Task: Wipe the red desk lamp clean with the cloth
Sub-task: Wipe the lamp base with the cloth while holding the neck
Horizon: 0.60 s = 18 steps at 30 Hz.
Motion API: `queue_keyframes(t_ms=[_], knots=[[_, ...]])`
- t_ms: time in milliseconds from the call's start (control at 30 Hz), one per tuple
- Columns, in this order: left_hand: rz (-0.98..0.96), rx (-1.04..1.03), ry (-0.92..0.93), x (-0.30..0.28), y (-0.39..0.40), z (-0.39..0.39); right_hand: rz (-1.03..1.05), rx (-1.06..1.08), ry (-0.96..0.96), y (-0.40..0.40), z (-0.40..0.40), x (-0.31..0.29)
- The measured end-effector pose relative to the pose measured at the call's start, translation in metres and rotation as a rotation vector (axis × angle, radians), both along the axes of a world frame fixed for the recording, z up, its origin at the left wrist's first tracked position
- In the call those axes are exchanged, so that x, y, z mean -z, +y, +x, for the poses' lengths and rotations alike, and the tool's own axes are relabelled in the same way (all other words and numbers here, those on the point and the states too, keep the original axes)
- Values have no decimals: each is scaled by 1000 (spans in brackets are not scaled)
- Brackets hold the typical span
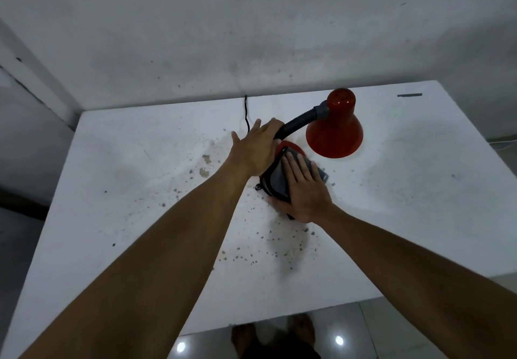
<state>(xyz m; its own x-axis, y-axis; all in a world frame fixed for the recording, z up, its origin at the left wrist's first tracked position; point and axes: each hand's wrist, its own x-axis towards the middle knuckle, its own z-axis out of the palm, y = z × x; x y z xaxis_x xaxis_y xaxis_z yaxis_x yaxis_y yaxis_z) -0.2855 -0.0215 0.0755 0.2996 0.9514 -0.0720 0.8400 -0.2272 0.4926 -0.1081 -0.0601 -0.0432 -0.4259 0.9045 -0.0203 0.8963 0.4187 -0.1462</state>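
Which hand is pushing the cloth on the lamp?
The right hand, lying flat on the dark cloth. The left hand has no cloth; its grip is on the lamp's black neck.

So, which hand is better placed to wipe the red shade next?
The right hand: it presses the cloth flat on the lamp base, close to the shade. The left hand grips the black neck, steadying the lamp.

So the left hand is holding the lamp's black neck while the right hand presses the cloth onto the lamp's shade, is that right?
Not quite. The head view shows the right hand pressing the cloth onto the lamp's base, not the shade. The shade hangs untouched to the right. The left hand does hold the black neck.
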Motion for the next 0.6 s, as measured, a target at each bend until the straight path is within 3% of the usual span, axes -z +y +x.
queue_keyframes(t_ms=[167,333,600], knots=[[-11,23,-3,-2,3,-2,-17,-13,-18,36,-2,1],[-42,38,11,4,11,-2,-35,-201,-128,74,1,-8],[-48,40,87,-2,15,-3,50,-234,-59,45,21,8]])
